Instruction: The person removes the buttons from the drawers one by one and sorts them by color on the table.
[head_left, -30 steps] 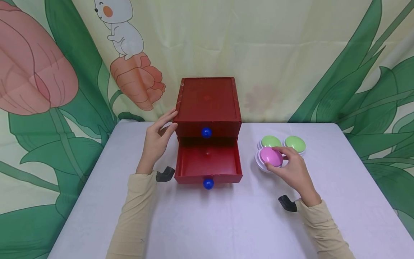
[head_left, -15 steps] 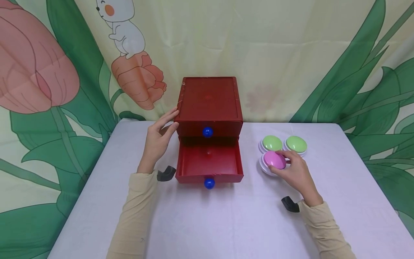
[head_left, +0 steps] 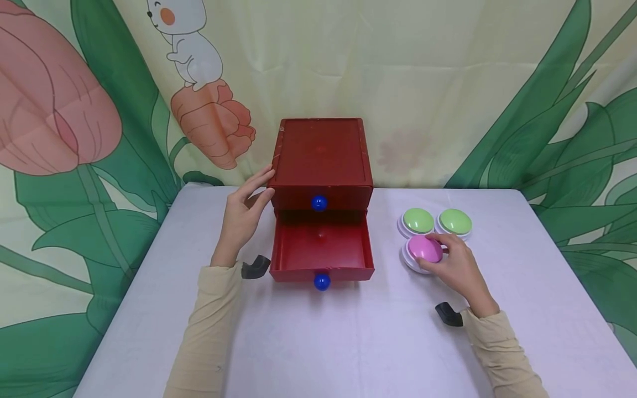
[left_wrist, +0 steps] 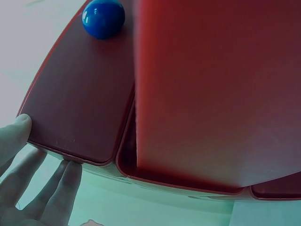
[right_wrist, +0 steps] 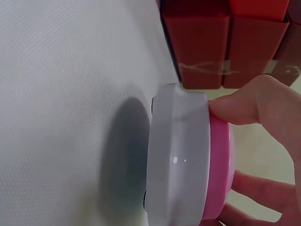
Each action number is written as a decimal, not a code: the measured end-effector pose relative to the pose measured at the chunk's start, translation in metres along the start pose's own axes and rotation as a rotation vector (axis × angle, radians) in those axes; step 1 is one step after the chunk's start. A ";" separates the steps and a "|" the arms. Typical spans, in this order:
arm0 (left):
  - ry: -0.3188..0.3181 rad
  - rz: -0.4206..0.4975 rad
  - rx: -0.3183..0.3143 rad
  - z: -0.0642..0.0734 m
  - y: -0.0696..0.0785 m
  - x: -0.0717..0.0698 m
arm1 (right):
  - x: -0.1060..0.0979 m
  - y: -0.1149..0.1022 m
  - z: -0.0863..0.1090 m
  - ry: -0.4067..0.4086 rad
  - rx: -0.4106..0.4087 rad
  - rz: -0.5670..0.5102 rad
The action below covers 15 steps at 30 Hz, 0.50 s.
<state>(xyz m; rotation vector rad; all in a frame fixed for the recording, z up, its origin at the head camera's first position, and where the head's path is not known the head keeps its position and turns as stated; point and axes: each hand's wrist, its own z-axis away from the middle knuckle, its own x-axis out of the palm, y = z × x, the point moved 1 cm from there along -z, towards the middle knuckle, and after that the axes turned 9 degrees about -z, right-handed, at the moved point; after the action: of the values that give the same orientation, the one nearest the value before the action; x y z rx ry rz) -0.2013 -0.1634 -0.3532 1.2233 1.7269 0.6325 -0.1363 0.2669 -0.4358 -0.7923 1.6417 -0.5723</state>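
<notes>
Should its thumb-and-finger pinch loosen, the right hand (head_left: 459, 268) could drop the smooth pink push button (head_left: 424, 249), right of the table's (head_left: 318, 342) middle; drifting backward might knock the green push buttons (head_left: 418, 220) near the back edge. The left hand (head_left: 239, 224), fingers spread, touches the red drawer cabinet's (head_left: 320, 155) left side.

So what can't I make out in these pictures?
- Head: inside of the top drawer, hidden by its front.
- Head: back of the open drawer, in shadow under the top one.
- Left wrist: part of the left hand, cut by the left edge.
- Right wrist: end of the pink button, cut by the bottom edge.
</notes>
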 end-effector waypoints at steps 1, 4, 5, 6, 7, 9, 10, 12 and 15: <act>0.000 0.001 0.000 0.000 0.000 0.000 | 0.000 0.000 0.000 -0.002 -0.004 0.004; 0.000 0.000 -0.002 0.000 0.000 0.000 | -0.001 0.002 0.000 -0.002 -0.019 0.009; -0.001 0.000 -0.002 0.000 0.000 0.000 | -0.001 0.002 0.001 -0.001 -0.024 0.009; -0.001 0.000 -0.004 0.000 0.000 0.000 | -0.001 0.002 0.001 -0.001 -0.028 0.007; 0.000 0.001 -0.004 0.000 0.000 0.000 | -0.002 0.003 0.002 0.001 -0.031 0.007; 0.000 0.002 -0.003 0.000 0.000 0.000 | -0.002 0.003 0.003 0.001 -0.030 0.008; 0.001 0.002 -0.002 0.000 0.000 0.000 | -0.002 0.003 0.003 0.000 -0.027 0.007; 0.002 0.002 -0.002 0.000 0.000 0.000 | -0.003 0.003 0.004 -0.003 -0.020 0.008; 0.002 0.000 0.003 0.000 -0.001 0.000 | -0.004 0.005 0.004 -0.007 -0.015 0.010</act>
<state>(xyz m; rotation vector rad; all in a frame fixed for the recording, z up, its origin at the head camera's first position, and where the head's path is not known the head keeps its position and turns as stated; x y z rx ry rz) -0.2018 -0.1637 -0.3538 1.2250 1.7300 0.6323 -0.1327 0.2731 -0.4382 -0.7956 1.6444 -0.5505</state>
